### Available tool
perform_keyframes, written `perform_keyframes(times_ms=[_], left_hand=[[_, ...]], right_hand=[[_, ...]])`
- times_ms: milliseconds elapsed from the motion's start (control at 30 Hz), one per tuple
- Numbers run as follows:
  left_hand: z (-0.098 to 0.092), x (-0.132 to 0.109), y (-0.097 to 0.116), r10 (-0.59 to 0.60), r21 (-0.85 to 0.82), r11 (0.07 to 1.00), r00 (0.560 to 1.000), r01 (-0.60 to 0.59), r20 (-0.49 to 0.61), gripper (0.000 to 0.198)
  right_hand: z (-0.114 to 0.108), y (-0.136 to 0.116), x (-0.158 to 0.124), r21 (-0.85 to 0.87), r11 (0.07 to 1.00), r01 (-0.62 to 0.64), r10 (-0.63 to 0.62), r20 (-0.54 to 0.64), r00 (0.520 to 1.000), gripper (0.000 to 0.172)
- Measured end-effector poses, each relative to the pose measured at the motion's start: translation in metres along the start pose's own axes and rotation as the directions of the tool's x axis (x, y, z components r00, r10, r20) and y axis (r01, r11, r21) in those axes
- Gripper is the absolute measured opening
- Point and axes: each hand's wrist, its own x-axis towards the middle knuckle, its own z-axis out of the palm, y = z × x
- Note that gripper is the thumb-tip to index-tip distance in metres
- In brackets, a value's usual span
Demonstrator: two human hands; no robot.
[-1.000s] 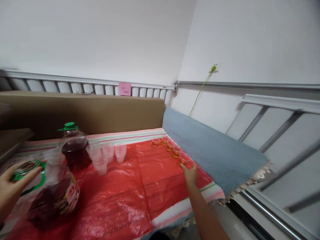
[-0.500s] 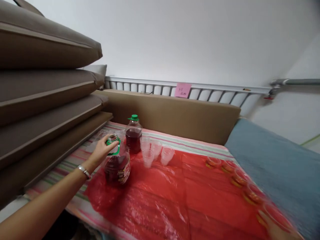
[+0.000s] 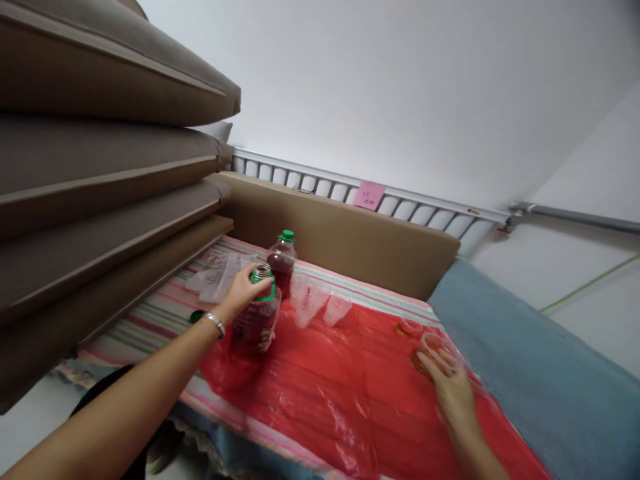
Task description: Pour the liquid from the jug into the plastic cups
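My left hand is closed around the green collar and handle at the neck of a large clear bottle of dark red liquid. This bottle stands upright and uncapped on the red plastic sheet. At the right side of the sheet, my right hand grips clear plastic cups, apparently several nested together; the exact number is blurred. Just beyond them sits another low clear cup with a yellowish base. Stacks of clear plastic cups stand right of the bottles.
A second bottle with a green cap stands behind. A loose green cap and clear plastic bags lie on the striped cloth. Thick brown cushions tower at left; a blue-grey padded surface borders the right.
My right hand has moved from the near right corner up along the row of cups and now grips cups there. The row no longer shows spread out. My left hand stays on the bottle.
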Motion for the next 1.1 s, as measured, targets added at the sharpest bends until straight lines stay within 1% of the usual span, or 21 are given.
perform_keyframes(times_ms=[100, 167, 233, 333, 400, 500, 567, 633, 700, 800, 867, 933, 1100], left_hand=[[0.0, -0.001, -0.003, 0.009, -0.037, 0.999, 1.0, -0.009, 0.002, 0.033], [-0.002, -0.002, -0.004, 0.018, -0.057, 0.998, 1.0, -0.018, 0.003, 0.031], [-0.003, -0.003, -0.005, 0.033, -0.075, 0.997, 0.999, -0.032, 0.007, 0.03], [-0.006, -0.003, -0.007, 0.046, -0.083, 0.995, 0.999, -0.046, 0.004, 0.03], [-0.006, -0.003, -0.01, 0.045, -0.078, 0.996, 0.999, -0.045, -0.001, 0.033], [-0.005, -0.002, -0.014, 0.043, -0.068, 0.997, 0.999, -0.043, 0.001, 0.035], [-0.005, -0.001, -0.017, 0.044, -0.061, 0.997, 0.999, -0.043, 0.003, 0.035], [-0.004, 0.0, -0.019, 0.04, -0.053, 0.998, 0.999, -0.04, -0.002, 0.035], [-0.004, 0.0, -0.02, 0.035, -0.047, 0.998, 0.999, -0.036, -0.01, 0.036], [-0.004, 0.0, -0.021, 0.038, -0.045, 0.998, 0.999, -0.039, -0.013, 0.037], [-0.005, -0.001, -0.02, 0.045, -0.047, 0.998, 0.999, -0.045, -0.012, 0.036], [-0.005, -0.001, -0.019, 0.05, -0.048, 0.998, 0.999, -0.05, -0.013, 0.036], [-0.006, -0.002, -0.017, 0.051, -0.048, 0.998, 0.999, -0.051, -0.01, 0.037]], right_hand=[[0.059, -0.048, -0.031, 0.069, 0.996, -0.051, 0.037, 0.189, 0.981, 0.073], [0.096, -0.075, -0.052, 0.089, 0.995, -0.052, 0.023, 0.294, 0.956, 0.075], [0.129, -0.097, -0.072, 0.115, 0.992, -0.042, -0.004, 0.372, 0.928, 0.075], [0.173, -0.121, -0.096, 0.126, 0.992, -0.016, -0.047, 0.478, 0.877, 0.074], [0.198, -0.134, -0.107, 0.109, 0.994, 0.021, -0.076, 0.53, 0.845, 0.074], [0.227, -0.151, -0.114, 0.069, 0.986, 0.154, -0.166, 0.55, 0.819, 0.069], [0.241, -0.161, -0.114, 0.03, 0.961, 0.276, -0.247, 0.552, 0.796, 0.063], [0.251, -0.169, -0.113, -0.012, 0.92, 0.392, -0.318, 0.562, 0.763, 0.057], [0.257, -0.174, -0.112, -0.058, 0.869, 0.492, -0.373, 0.577, 0.727, 0.054], [0.262, -0.179, -0.11, -0.111, 0.775, 0.622, -0.45, 0.595, 0.666, 0.053], [0.264, -0.182, -0.109, -0.133, 0.716, 0.685, -0.481, 0.617, 0.623, 0.053], [0.265, -0.184, -0.109, -0.156, 0.669, 0.726, -0.493, 0.638, 0.592, 0.052], [0.268, -0.189, -0.109, -0.201, 0.581, 0.789, -0.511, 0.664, 0.546, 0.052]])
